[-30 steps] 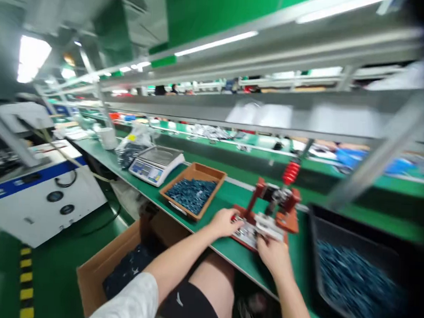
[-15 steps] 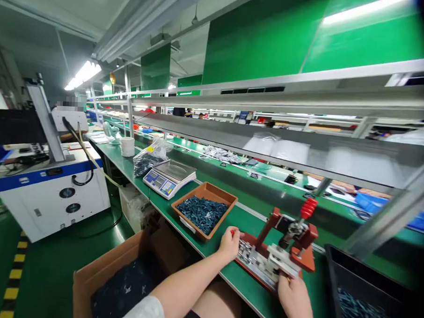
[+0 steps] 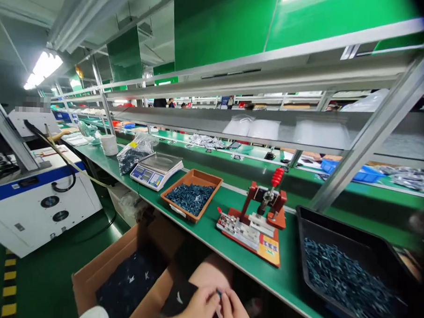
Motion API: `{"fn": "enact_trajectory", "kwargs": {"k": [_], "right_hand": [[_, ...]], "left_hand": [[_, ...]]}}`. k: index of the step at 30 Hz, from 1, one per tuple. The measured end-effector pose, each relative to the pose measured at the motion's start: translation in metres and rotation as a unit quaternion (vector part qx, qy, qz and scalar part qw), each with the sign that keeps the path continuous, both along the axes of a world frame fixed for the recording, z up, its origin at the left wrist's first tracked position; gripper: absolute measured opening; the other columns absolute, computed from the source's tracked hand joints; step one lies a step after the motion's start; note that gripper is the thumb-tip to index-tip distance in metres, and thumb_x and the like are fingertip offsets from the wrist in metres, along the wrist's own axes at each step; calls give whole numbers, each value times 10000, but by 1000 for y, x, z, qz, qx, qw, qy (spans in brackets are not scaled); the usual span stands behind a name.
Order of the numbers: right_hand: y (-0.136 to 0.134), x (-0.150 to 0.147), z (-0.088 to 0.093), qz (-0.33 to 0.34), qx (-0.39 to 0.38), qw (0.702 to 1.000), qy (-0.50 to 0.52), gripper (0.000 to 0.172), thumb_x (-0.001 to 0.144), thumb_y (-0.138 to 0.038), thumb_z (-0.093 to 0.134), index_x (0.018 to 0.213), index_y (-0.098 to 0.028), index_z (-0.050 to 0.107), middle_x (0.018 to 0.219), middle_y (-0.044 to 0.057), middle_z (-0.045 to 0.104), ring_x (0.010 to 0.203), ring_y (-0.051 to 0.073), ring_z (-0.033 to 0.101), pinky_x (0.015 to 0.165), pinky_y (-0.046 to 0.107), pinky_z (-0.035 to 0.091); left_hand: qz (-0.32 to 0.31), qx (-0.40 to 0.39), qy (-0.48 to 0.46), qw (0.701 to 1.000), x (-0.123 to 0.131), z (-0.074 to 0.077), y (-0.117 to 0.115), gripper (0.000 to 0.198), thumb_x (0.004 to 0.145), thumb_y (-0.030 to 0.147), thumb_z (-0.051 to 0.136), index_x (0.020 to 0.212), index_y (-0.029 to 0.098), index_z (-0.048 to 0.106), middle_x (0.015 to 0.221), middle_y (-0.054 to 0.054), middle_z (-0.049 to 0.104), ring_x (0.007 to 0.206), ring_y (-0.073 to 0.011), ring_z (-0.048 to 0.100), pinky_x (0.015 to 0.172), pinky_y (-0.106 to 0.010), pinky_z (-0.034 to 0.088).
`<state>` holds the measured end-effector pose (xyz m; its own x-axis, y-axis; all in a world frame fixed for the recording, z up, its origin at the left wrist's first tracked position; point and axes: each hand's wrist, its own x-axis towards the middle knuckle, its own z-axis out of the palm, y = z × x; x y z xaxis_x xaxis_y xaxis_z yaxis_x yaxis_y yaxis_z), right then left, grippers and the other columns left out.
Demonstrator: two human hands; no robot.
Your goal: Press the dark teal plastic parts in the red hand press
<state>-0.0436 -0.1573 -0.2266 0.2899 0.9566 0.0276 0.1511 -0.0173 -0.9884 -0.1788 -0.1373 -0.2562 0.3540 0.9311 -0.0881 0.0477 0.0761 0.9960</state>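
My left hand (image 3: 200, 308) and my right hand (image 3: 231, 312) are together low in the view, above my lap and below the bench edge. Their fingertips pinch a small blue part (image 3: 219, 293), mostly hidden by the fingers. Beyond them on the green bench stands a red toggle press (image 3: 264, 199) with a red-gripped lever (image 3: 277, 177). Its red base carries a metal fixture (image 3: 235, 228). Neither hand touches the press.
A wooden tray of blue parts (image 3: 191, 199) and a digital scale (image 3: 156, 171) stand on the bench. A black bin of blue parts (image 3: 343, 277) is at right. A cardboard box of dark parts (image 3: 129, 282) is at lower left, beside a white machine (image 3: 37, 207).
Both hands have left the press fixture and dropped toward my lap, now pinching a small blue part. The view has swung, and the press lever stands unobstructed.
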Motion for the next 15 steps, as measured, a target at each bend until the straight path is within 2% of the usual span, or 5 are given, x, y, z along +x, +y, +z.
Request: {"fn": "enact_trajectory", "kwargs": {"k": [4, 7, 10, 13, 15], "right_hand": [[-13, -30, 10, 67, 12, 997, -29, 231, 802, -459, 599, 861, -289, 744, 910, 79, 784, 860, 313, 766, 817, 456, 640], [-24, -40, 10, 114, 11, 991, -67, 303, 849, -404, 573, 1076, -257, 709, 1064, 93, 768, 981, 290, 739, 902, 455, 605], [-37, -35, 5, 102, 21, 981, -164, 407, 880, -380, 563, 1232, -198, 655, 1194, 138, 721, 1119, 305, 673, 1010, 491, 535], [-53, -25, -6, 71, 2, 963, -260, 326, 882, -352, 571, 1131, -182, 695, 1182, 158, 698, 1164, 333, 618, 1062, 501, 470], [-64, -21, -16, 67, -40, 961, -264, 312, 868, -377, 603, 1090, -185, 706, 1140, 154, 696, 1117, 326, 632, 1028, 462, 481]], "left_hand": [[49, -44, -18, 998, -15, 25, -13, 511, 884, 644, 529, 967, 200, 769, 1025, -96, 771, 1038, -295, 704, 983, -436, 548], [52, -7, 14, 999, -41, 34, -14, 477, 919, 591, 538, 967, 171, 760, 1042, -105, 773, 1021, -258, 706, 985, -393, 540], [109, 12, 31, 994, -86, 27, 1, 523, 921, 630, 537, 993, 152, 733, 1009, -127, 770, 896, -224, 722, 855, -346, 577], [236, 19, 84, 968, -144, 12, 28, 631, 933, 676, 475, 1131, 111, 673, 1079, -176, 755, 857, -203, 732, 812, -332, 591], [274, 14, 136, 952, -181, 1, 45, 661, 970, 643, 410, 1229, 71, 615, 1113, -212, 741, 843, -200, 736, 821, -350, 594]]}}
